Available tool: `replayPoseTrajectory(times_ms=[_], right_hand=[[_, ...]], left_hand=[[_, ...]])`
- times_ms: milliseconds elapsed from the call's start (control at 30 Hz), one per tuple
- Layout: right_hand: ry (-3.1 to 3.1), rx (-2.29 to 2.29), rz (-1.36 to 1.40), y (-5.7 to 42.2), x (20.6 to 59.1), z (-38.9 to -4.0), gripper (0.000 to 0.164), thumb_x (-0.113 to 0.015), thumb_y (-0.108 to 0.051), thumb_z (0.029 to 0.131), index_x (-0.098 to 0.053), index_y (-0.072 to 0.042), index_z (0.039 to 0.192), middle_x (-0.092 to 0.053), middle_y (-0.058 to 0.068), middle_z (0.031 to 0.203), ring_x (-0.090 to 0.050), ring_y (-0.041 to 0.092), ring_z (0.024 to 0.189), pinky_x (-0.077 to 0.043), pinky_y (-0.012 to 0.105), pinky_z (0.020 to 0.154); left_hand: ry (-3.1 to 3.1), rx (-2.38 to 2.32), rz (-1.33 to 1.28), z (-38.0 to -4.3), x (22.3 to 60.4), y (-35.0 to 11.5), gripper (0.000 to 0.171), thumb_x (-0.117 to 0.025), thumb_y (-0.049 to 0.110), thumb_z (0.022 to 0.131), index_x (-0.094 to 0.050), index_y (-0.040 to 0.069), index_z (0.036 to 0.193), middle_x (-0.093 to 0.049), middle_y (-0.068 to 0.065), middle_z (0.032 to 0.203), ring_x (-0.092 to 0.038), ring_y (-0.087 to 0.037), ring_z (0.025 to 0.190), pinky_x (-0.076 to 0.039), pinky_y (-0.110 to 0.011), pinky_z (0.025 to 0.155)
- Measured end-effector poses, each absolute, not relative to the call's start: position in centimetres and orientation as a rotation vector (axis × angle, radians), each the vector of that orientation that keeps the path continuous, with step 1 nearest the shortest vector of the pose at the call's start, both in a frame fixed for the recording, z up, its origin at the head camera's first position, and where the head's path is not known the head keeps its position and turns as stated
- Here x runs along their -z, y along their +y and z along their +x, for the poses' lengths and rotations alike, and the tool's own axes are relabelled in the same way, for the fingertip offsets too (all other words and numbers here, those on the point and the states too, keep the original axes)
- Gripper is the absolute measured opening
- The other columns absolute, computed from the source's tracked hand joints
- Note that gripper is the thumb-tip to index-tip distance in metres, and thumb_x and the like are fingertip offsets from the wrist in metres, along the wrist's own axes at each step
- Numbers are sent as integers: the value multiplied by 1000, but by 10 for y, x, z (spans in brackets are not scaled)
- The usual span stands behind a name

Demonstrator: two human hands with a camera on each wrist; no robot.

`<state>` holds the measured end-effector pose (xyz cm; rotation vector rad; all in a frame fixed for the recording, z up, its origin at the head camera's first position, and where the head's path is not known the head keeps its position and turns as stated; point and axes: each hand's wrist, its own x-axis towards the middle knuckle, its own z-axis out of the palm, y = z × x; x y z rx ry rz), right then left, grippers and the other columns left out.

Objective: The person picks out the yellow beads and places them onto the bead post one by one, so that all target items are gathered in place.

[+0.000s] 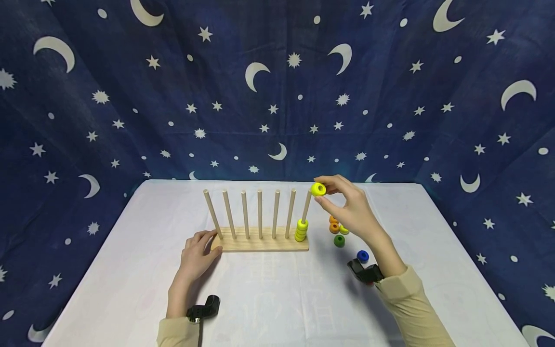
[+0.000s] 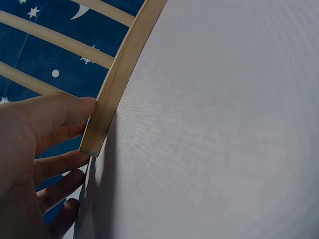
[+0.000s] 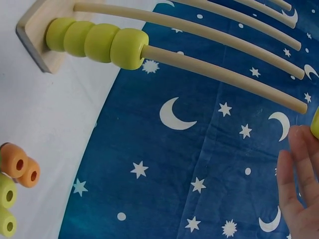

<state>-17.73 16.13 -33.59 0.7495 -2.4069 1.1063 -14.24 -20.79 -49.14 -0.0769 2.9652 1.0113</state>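
A wooden peg rack (image 1: pixel 260 246) with several upright pegs stands on the table. My left hand (image 1: pixel 197 255) grips the left end of its base, thumb at the front edge, as the left wrist view also shows. Several yellow beads (image 1: pixel 301 230) are stacked on the rightmost peg (image 1: pixel 306 207). Beside that peg's top, my right hand (image 1: pixel 347 202) pinches another yellow bead (image 1: pixel 318 189) between thumb and fingers, its hole facing the head camera. In the right wrist view only a sliver of this held bead (image 3: pixel 315 124) shows at the right edge.
Right of the rack lie loose orange beads (image 1: pixel 334 228), yellow beads (image 3: pixel 7 191), a green bead (image 1: pixel 339 240) and a blue bead (image 1: pixel 363 256). Something red shows partly behind the right wrist camera (image 1: pixel 365 272). A dark blue cloth (image 1: pixel 277 130) with moons and stars hangs behind the white table (image 1: pixel 269 299).
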Motion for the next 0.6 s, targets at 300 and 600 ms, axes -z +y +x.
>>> replayPoseTrajectory(times_ms=[300,600], right_hand=[[-2402,-1135,759,155,334,-183,39,-71,-11,86,-62,-12,124,-66,0,105,-58,9,94,-48,21,86],[-2450,-1165,742,153,334,-184,39,-70,-13,87,-61,-11,125,-65,1,106,-60,16,95,-49,26,86]], left_hand=[[2965,-1012,-74,-142,491,-209,56,-62,32,91,-47,12,141,-43,-18,143,-35,-39,130,-29,-60,101],[2964,-1015,-77,-142,490,-208,56,-61,32,91,-46,12,142,-43,-19,143,-34,-40,130,-28,-61,102]])
